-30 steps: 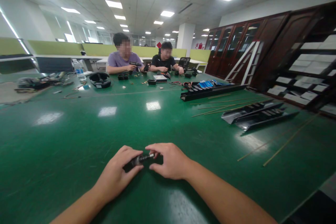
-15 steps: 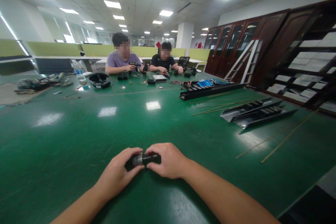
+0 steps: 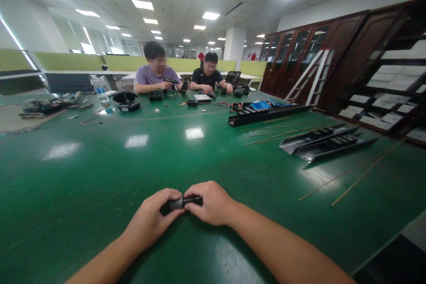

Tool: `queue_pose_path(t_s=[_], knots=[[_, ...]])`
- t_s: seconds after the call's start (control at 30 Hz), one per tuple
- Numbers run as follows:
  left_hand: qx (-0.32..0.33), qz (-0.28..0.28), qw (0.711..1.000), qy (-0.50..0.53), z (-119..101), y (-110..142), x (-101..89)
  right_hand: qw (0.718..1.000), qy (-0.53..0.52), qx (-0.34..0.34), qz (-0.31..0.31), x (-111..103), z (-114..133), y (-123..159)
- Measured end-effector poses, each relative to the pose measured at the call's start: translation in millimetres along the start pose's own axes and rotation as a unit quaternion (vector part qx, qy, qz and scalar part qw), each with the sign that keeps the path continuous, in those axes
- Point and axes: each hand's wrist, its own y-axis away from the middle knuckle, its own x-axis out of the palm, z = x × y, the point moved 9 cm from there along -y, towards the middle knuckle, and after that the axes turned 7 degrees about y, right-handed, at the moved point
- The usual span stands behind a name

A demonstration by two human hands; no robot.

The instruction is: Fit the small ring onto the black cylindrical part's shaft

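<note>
Between my two hands, low in the middle of the head view, lies a short black flashlight-like cylinder (image 3: 177,204) with a shiny grey section, held roughly level just over the green table (image 3: 100,177). My left hand (image 3: 156,213) has its thumb and fingers closed round the left, grey end. Gripping the black ringed right end is my right hand (image 3: 211,204), with thumb and fingertips pinched on it. The fingertips of both hands nearly meet. Fingers and palms hide both ends of the cylinder, so its exact kind is unclear.
Right of my hands lie black metal channels (image 3: 319,146) and thin rods (image 3: 362,175). A longer channel (image 3: 266,116) with blue items sits farther back. Across the table, a black headset (image 3: 125,101) rests near two seated people, one holding a power drill (image 3: 169,80).
My left hand has shifted slightly right, and the hands are a little closer together, covering more of the cylinder. Both keep their hold.
</note>
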Motion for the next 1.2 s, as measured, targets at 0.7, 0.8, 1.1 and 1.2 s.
queue_pose_path(t_s=[0.7,0.8,1.1,1.2], knots=[[-0.006,-0.006,1.0,0.017,-0.4,1.1,0.4,1.0,0.008,0.019,0.009,-3.9,-3.2,-0.4],[0.001,-0.012,1.0,0.012,-2.2,1.3,-1.1,1.0,0.008,0.022,0.013,-4.3,-3.2,-0.7],[0.002,-0.009,1.0,0.004,-2.3,1.4,-1.9,1.0,-0.003,0.026,0.006,-5.3,-4.7,0.7],[0.013,-0.016,1.0,-0.002,-3.0,1.5,-2.7,1.0,-0.011,0.028,0.009,-6.2,-4.9,0.7]])
